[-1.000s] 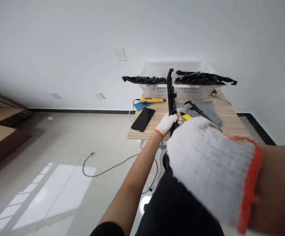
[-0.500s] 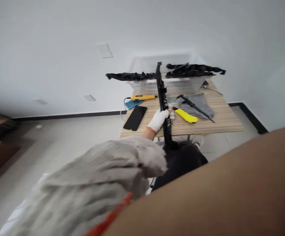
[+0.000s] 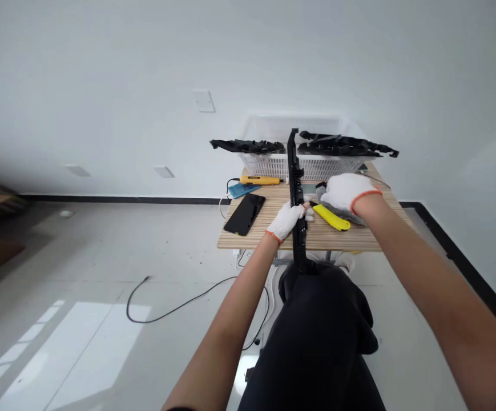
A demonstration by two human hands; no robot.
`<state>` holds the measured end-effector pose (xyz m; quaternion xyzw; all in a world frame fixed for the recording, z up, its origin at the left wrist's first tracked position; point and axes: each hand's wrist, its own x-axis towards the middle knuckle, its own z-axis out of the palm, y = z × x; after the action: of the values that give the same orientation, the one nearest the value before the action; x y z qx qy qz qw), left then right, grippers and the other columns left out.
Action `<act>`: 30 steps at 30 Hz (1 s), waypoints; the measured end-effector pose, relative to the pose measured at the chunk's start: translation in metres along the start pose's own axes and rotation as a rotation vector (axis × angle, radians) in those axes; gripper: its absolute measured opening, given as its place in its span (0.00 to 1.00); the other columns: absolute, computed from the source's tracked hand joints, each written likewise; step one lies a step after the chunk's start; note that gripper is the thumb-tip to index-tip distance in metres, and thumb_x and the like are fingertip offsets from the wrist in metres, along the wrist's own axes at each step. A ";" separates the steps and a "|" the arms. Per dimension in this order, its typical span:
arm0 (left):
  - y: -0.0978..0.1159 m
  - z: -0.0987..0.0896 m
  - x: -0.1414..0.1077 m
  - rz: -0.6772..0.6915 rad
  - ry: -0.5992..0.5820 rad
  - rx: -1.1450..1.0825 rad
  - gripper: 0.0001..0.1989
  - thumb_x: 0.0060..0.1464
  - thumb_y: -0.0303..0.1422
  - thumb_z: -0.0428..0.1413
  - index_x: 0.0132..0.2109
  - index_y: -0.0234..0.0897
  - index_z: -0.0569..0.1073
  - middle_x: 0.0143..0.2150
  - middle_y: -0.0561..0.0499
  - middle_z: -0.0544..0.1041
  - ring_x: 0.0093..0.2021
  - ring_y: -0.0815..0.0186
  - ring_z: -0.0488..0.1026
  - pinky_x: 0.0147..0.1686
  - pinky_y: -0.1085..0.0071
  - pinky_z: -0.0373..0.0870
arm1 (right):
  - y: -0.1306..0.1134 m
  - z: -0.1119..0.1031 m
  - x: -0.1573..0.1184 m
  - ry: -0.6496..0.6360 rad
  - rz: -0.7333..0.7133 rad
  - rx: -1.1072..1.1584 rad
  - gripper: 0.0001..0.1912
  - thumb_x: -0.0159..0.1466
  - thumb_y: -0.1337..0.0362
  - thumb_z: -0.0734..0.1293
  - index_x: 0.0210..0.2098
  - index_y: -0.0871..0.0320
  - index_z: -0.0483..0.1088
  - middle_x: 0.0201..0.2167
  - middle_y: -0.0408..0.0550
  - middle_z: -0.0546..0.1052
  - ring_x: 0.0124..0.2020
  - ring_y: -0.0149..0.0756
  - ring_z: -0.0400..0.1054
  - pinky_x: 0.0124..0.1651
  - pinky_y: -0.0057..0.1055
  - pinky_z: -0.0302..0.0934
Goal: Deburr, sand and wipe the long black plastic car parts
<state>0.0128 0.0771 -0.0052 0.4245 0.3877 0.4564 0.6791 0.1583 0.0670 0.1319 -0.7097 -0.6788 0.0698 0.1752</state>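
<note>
L hand, in white glove w/ orange cuff, is closed around the mid. part of the long black strip. The strip stands lengthwise in the view: its upper end is beyond L hand, in front of the white basket, and its lower end comes nearer than L hand, to the dark trousers.

R hand, w/ the same type of glove, is to the right of L hand, over the grey cloth. Its fingers are hidden, so I cannot tell if it grasps smth. or is loose. A small dark piece shows just beside R hand, on its left.

The yellow knife lies btwn. the two hands, its dark end next to the fingertips of L hand; I cannot tell if they hold it.

To the left of L hand, on the wooden table, is the black phone. Farther away than the phone are the blue item and the yellow tool w/ cord. Beyond both hands, other black parts lie across the basket, left & right of the strip. The black cable is on the floor, lower left of L hand.
</note>
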 end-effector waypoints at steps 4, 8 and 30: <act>-0.003 0.000 -0.001 0.038 -0.027 -0.044 0.14 0.56 0.32 0.63 0.49 0.33 0.76 0.30 0.51 0.78 0.27 0.69 0.76 0.30 0.73 0.74 | 0.033 0.026 -0.022 -0.217 -0.035 -0.248 0.20 0.67 0.48 0.65 0.40 0.56 0.82 0.43 0.59 0.82 0.45 0.54 0.76 0.46 0.43 0.65; -0.003 -0.003 0.001 0.033 -0.054 -0.040 0.17 0.56 0.33 0.64 0.51 0.33 0.77 0.30 0.53 0.78 0.28 0.69 0.77 0.32 0.74 0.74 | 0.047 0.060 -0.045 -0.118 -0.034 -0.226 0.31 0.64 0.40 0.65 0.58 0.53 0.75 0.50 0.59 0.80 0.48 0.54 0.76 0.46 0.41 0.65; -0.003 -0.004 0.007 -0.070 -0.085 -0.230 0.29 0.63 0.47 0.55 0.63 0.31 0.74 0.33 0.45 0.80 0.28 0.65 0.77 0.19 0.76 0.61 | 0.078 0.106 -0.070 0.558 -0.029 0.279 0.30 0.68 0.49 0.64 0.63 0.59 0.71 0.57 0.59 0.77 0.54 0.48 0.74 0.60 0.42 0.66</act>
<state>0.0122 0.0839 -0.0105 0.3489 0.3185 0.4554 0.7546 0.1912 0.0124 -0.0035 -0.6609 -0.5984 -0.0379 0.4513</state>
